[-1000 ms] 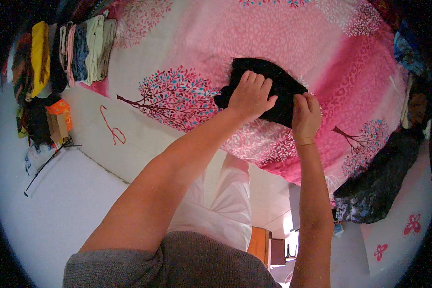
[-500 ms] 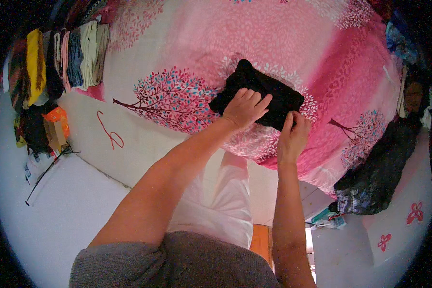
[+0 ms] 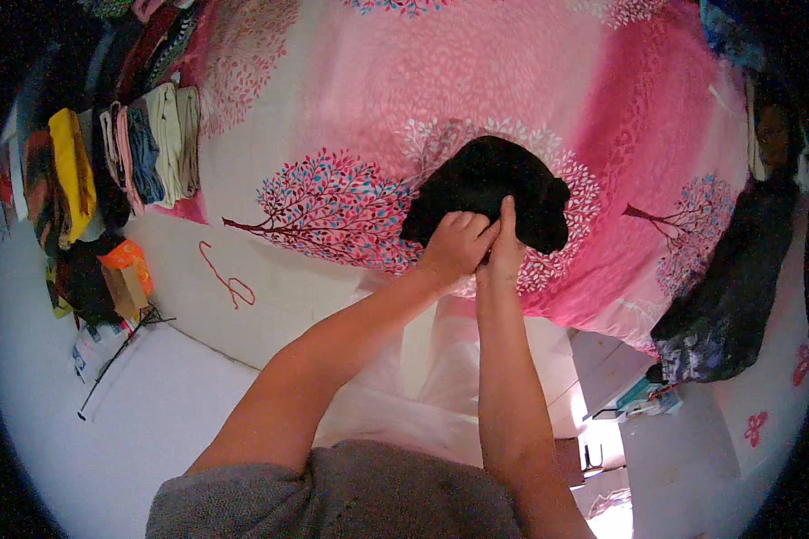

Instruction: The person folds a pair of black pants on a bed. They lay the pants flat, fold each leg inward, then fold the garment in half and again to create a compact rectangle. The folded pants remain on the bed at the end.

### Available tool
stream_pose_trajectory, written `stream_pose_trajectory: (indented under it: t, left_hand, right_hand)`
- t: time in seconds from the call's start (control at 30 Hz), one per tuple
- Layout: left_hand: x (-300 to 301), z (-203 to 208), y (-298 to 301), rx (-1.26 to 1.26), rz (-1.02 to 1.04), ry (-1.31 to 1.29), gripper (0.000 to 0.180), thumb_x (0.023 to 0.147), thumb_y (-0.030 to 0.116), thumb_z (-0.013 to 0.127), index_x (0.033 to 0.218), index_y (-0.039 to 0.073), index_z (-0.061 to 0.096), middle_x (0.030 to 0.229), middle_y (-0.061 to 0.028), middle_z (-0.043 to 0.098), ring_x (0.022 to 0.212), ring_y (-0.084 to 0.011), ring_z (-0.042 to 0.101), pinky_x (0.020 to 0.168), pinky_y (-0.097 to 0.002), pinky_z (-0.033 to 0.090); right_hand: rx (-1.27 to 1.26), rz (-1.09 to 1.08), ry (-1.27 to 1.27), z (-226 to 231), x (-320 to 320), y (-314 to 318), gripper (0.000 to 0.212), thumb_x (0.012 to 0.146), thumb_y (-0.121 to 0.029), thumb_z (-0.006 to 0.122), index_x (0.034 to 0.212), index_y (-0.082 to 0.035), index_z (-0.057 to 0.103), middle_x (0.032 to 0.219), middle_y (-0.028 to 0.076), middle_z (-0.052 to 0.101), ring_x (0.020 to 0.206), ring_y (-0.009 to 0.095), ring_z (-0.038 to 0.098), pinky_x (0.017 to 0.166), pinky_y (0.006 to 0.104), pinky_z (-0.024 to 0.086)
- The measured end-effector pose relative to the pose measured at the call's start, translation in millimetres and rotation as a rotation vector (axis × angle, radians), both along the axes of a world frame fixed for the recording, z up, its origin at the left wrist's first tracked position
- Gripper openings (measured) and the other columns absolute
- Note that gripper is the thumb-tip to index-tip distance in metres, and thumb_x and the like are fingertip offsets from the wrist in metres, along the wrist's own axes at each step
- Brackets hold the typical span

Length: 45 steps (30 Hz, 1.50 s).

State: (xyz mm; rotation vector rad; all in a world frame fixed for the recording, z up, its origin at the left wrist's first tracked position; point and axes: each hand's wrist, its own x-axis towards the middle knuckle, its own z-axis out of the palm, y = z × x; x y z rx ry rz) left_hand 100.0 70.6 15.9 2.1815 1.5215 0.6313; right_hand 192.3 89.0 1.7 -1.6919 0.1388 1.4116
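A bundled piece of black cloth [image 3: 499, 184], perhaps a folded garment, lies on a pink and white bedsheet [image 3: 404, 81] printed with trees. Its exact kind does not show. My left hand [image 3: 458, 244] grips the near edge of the cloth with curled fingers. Right beside it, my right hand [image 3: 505, 244] pinches the same edge, its thumb laid up over the fabric. The two hands touch or nearly touch, and the fingers of the right hand are partly hidden below the cloth.
Folded clothes [image 3: 157, 148] stand in a row at the left edge of the bed, with a yellow one [image 3: 72, 171] among them. A red cord [image 3: 225, 278] lies on the floor. At right hangs a dark garment [image 3: 733, 296]. An orange bag [image 3: 128, 262] sits at lower left.
My right hand has moved left from the cloth's right corner to beside my left hand. The black cloth has become rounder and more bunched. The whole view has shifted slightly.
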Motion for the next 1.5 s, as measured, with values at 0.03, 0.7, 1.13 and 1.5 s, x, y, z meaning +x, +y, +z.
stream_pose_trajectory:
  t: [0.03,0.7,1.13,1.5]
  left_hand:
    - [1,6,-6,-0.093,-0.048,0.008,0.051,0.076,0.019,0.061,0.125,0.005,0.058,0.094,-0.0069,0.054,0.089,-0.0243,0.055,0.079,-0.0382,0.044]
    - [-12,201,3,-0.363,0.037,-0.090,0.042,0.087,0.012,0.061,0.127,0.005,0.050,0.121,-0.0143,0.056,0.104,-0.0358,0.058,0.088,-0.0448,0.048]
    - [-17,354,-2,0.066,-0.062,-0.100,0.075,0.066,-0.005,0.061,0.138,0.000,0.041,0.134,-0.0220,0.049,0.119,-0.0381,0.051,0.101,-0.0448,0.043]
    - [-35,428,40,-0.360,0.025,-0.787,0.020,0.078,-0.004,0.055,0.097,0.001,0.061,0.083,-0.0056,0.067,0.082,-0.0115,0.063,0.074,-0.0267,0.049]
  right_hand:
    - [0.026,-0.020,-0.041,-5,4,-3,0.050,0.083,-0.026,0.077,0.119,0.003,0.058,0.117,0.009,0.061,0.100,0.021,0.058,0.087,0.0315,0.049]
    - [0.354,0.565,-0.145,118,103,-29,0.053,0.074,-0.004,0.068,0.124,-0.001,0.053,0.113,0.007,0.063,0.100,0.021,0.060,0.091,0.0332,0.047]
    - [0.592,0.863,-0.157,331,123,-42,0.047,0.073,-0.012,0.073,0.117,-0.001,0.059,0.108,0.007,0.066,0.101,0.020,0.060,0.091,0.0335,0.046]
    - [0.688,1.084,-0.004,416,108,-38,0.058,0.073,-0.009,0.082,0.125,-0.002,0.055,0.117,0.007,0.064,0.109,0.019,0.059,0.098,0.0338,0.045]
